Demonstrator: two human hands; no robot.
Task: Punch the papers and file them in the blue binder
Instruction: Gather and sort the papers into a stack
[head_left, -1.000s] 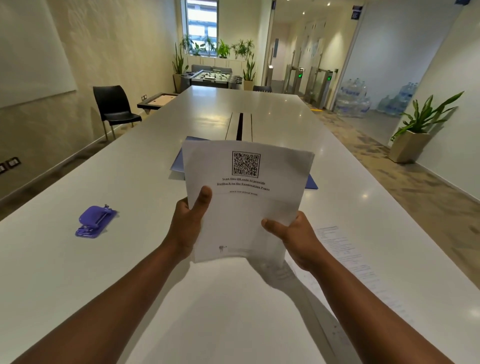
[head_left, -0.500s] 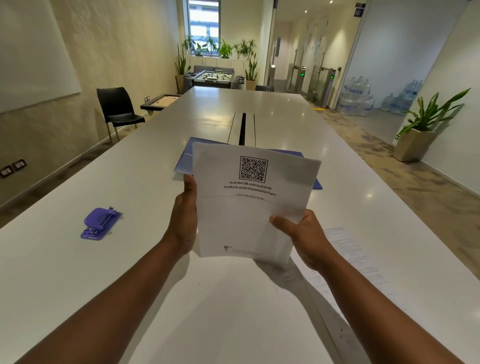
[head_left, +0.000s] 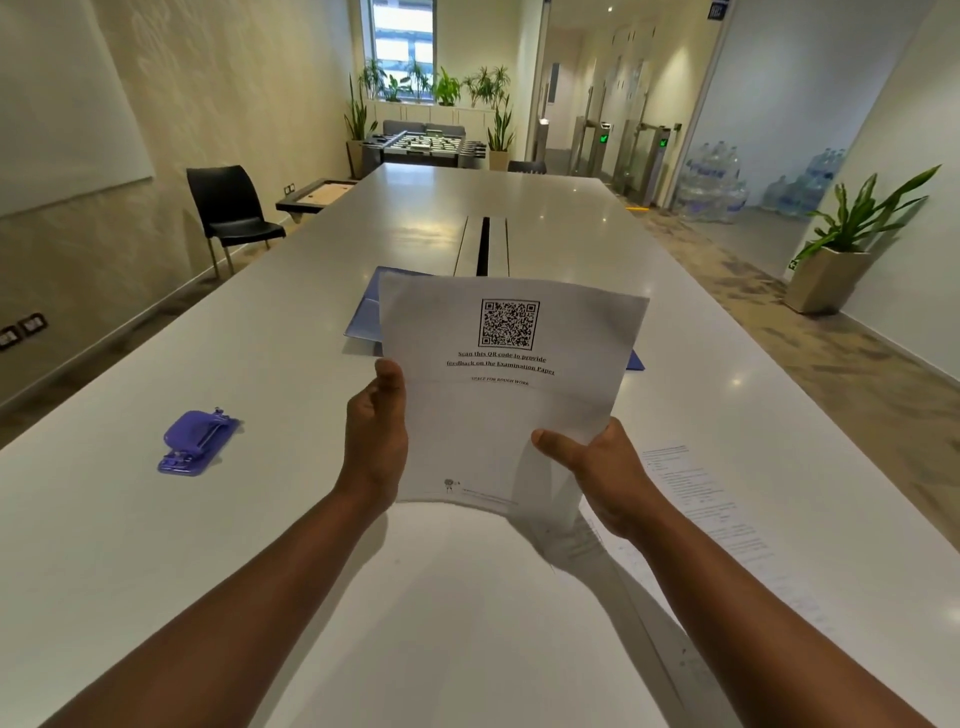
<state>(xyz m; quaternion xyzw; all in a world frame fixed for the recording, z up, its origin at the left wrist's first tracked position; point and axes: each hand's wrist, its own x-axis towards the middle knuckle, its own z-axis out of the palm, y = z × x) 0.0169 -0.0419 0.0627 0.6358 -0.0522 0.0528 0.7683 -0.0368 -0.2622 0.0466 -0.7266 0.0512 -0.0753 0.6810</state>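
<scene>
Holding the papers (head_left: 511, 395) upright over the table (head_left: 130, 545), both hands clamped on.

Left hand (head_left: 375, 436) pinches their left edge, right hand (head_left: 597, 475) the lower right corner; the hole punch (head_left: 199, 442) lies well left of the papers, nearer the left hand, blue binder (head_left: 366, 319) just behind.

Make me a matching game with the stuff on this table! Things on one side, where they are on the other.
Things:
1. punch
2. QR paper
3. binder
4. loose sheets

Places:
A. held up in both hands
B. flat on the table, far right
C. alone on the table, left
D. on the table, partly hidden behind the held paper

Pairs: 1-C, 2-A, 3-D, 4-B
</scene>
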